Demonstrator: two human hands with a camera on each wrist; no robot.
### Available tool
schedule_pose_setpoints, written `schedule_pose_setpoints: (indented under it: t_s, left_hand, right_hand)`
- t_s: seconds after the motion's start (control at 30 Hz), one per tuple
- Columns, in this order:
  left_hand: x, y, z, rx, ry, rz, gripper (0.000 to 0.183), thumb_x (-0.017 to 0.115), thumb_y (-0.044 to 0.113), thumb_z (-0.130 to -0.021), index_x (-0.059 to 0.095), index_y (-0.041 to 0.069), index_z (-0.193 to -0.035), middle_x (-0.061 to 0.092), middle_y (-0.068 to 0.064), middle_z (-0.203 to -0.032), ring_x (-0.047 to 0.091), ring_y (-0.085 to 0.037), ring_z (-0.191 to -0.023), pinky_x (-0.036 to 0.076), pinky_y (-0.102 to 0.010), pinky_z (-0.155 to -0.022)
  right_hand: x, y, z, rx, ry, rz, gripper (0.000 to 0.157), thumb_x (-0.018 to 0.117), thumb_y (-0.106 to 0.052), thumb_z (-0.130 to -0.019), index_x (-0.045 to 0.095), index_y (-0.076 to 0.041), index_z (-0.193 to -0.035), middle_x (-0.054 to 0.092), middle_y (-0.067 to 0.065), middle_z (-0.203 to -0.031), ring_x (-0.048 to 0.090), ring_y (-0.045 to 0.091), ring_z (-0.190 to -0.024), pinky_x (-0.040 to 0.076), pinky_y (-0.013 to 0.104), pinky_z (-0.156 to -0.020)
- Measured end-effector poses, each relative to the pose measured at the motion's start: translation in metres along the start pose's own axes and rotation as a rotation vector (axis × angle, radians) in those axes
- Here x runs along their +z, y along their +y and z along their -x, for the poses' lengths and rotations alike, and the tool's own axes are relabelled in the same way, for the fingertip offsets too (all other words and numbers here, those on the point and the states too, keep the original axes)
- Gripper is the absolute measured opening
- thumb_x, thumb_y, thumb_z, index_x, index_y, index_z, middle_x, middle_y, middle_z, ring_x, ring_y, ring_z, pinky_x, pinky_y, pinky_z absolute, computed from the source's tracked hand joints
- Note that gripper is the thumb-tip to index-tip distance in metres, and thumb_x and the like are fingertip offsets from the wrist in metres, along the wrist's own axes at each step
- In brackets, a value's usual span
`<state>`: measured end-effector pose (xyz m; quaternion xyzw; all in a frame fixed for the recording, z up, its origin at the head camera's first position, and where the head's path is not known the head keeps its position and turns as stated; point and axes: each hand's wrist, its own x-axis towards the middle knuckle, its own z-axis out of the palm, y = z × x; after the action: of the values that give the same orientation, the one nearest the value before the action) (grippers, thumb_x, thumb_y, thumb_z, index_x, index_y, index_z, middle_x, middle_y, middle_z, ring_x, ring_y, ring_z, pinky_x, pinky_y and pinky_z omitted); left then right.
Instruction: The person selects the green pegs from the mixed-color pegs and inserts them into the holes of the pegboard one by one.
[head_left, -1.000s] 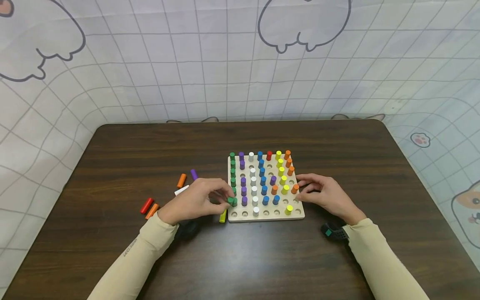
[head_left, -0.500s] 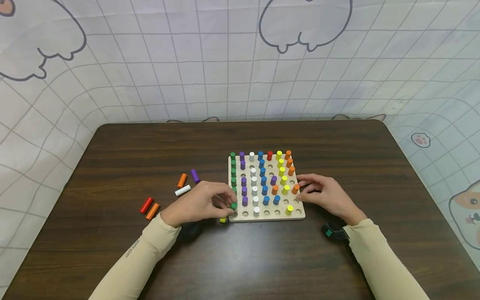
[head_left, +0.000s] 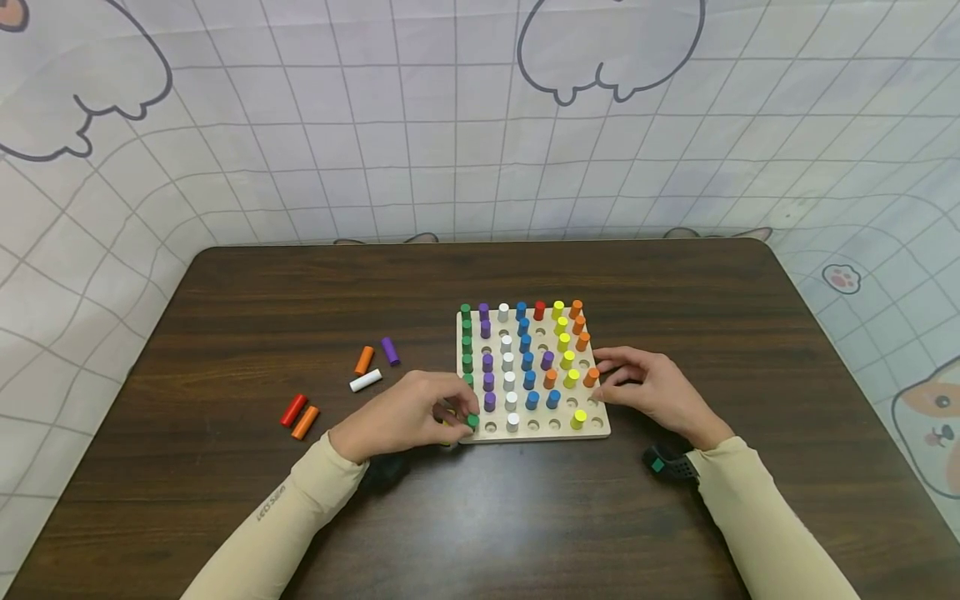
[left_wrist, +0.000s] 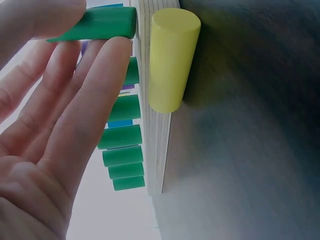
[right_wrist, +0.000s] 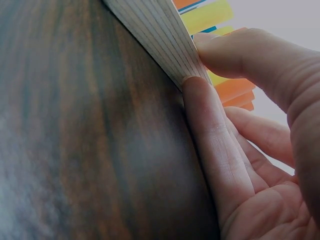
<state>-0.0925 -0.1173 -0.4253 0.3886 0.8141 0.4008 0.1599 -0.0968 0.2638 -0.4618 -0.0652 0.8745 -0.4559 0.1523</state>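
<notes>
My left hand (head_left: 415,410) pinches a green peg (left_wrist: 107,23) between thumb and fingers at the near left corner of the wooden pegboard (head_left: 533,437). In the left wrist view the peg's end is at the board's face; whether it sits in a hole cannot be told. Behind it runs a column of green pegs (head_left: 467,344). A yellow peg (left_wrist: 174,60) lies against the board's left side, mostly hidden by the hand in the head view. At the right edge my right hand (head_left: 660,394) grips the board, thumb on top and a finger along the side.
Left of the board lie loose pegs: a purple one (head_left: 390,351), a white one (head_left: 366,381), a red one (head_left: 293,410) and two orange ones, the nearer orange peg (head_left: 305,423) beside the red. Purple, white, blue, yellow and orange pegs stand in the board on the dark table (head_left: 480,517).
My left hand has moved the green peg toward the board's near left corner. The white loose peg has come into fuller view, while the yellow one is now covered. The right hand stays put.
</notes>
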Motion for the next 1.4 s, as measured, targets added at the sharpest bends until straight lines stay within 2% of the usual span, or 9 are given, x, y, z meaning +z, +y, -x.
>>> schedule_pose_setpoints:
  t_s: [0.43, 0.8, 0.9, 1.17, 1.27, 1.4]
  left_hand:
    - [-0.003, 0.005, -0.001, 0.008, 0.019, -0.044, 0.020, 0.084, 0.009, -0.086, 0.071, 0.012, -0.101, 0.071, 0.001, -0.097, 0.070, -0.004, -0.086, 0.064, -0.020, -0.078]
    - [-0.005, 0.005, 0.001, -0.008, 0.033, -0.044, 0.023, 0.085, 0.011, -0.086, 0.073, 0.009, -0.105, 0.075, -0.003, -0.101, 0.073, -0.008, -0.091, 0.062, -0.017, -0.081]
    - [-0.009, 0.004, 0.003, -0.016, 0.070, -0.065, 0.022, 0.085, 0.013, -0.086, 0.073, 0.010, -0.104, 0.076, -0.001, -0.099, 0.072, -0.005, -0.088, 0.062, -0.019, -0.080]
    - [-0.022, -0.001, 0.015, -0.052, 0.231, -0.124, 0.015, 0.084, 0.018, -0.088, 0.073, 0.020, -0.098, 0.074, 0.012, -0.093, 0.067, 0.000, -0.083, 0.062, -0.022, -0.079]
    - [-0.026, -0.008, 0.023, -0.044, 0.285, -0.142, 0.013, 0.082, 0.018, -0.090, 0.072, 0.024, -0.095, 0.073, 0.015, -0.092, 0.067, 0.001, -0.083, 0.061, -0.023, -0.079]
    - [-0.035, -0.019, 0.041, -0.062, 0.349, -0.202, 0.013, 0.080, 0.018, -0.092, 0.072, 0.027, -0.097, 0.072, 0.015, -0.092, 0.066, 0.002, -0.084, 0.062, -0.026, -0.077]
  right_hand:
    - [-0.004, -0.004, -0.002, 0.008, 0.002, 0.022, 0.064, 0.082, -0.037, -0.088, 0.059, -0.016, -0.144, 0.072, 0.006, -0.123, 0.073, 0.010, -0.097, 0.054, 0.018, -0.087]
    - [-0.005, -0.004, 0.003, 0.013, 0.001, -0.014, 0.064, 0.083, -0.037, -0.088, 0.059, -0.016, -0.143, 0.073, 0.007, -0.123, 0.072, 0.010, -0.096, 0.057, 0.020, -0.082]
    - [-0.004, -0.002, 0.004, 0.004, 0.003, -0.024, 0.063, 0.083, -0.036, -0.088, 0.060, -0.016, -0.143, 0.073, 0.008, -0.123, 0.072, 0.009, -0.095, 0.058, 0.020, -0.082]
    - [0.001, 0.004, 0.003, -0.003, -0.006, -0.059, 0.063, 0.083, -0.035, -0.088, 0.059, -0.015, -0.143, 0.072, 0.008, -0.123, 0.072, 0.009, -0.095, 0.058, 0.020, -0.082]
    - [0.003, 0.004, 0.004, 0.003, -0.002, -0.059, 0.063, 0.083, -0.035, -0.088, 0.059, -0.016, -0.143, 0.073, 0.007, -0.123, 0.072, 0.010, -0.095, 0.058, 0.021, -0.082]
    - [0.002, 0.002, 0.004, 0.004, 0.010, -0.036, 0.060, 0.081, -0.037, -0.090, 0.060, -0.015, -0.142, 0.073, 0.007, -0.122, 0.072, 0.009, -0.095, 0.058, 0.020, -0.082]
